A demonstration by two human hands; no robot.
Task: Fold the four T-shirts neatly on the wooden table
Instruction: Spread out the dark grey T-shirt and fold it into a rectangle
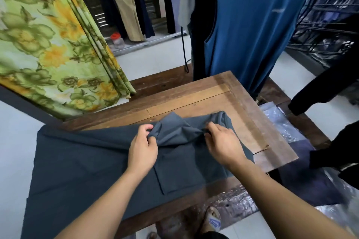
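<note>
A dark grey T-shirt (87, 161) lies spread across the wooden table (223, 91), its left part hanging over the table's left edge. A chest pocket shows near the middle. My left hand (142, 147) pinches a bunched fold of the shirt's upper edge. My right hand (223, 143) pinches the same edge a little to the right, near a rolled sleeve. The cloth between both hands is gathered into a raised pleat.
A blue sleeveless top (252, 25) hangs just beyond the table's far edge. A green flowered curtain (48, 44) hangs at the left. Plastic-wrapped garments (291, 132) lie at the right, with black clothing (334, 87) above them. My sandalled foot (211, 217) shows below.
</note>
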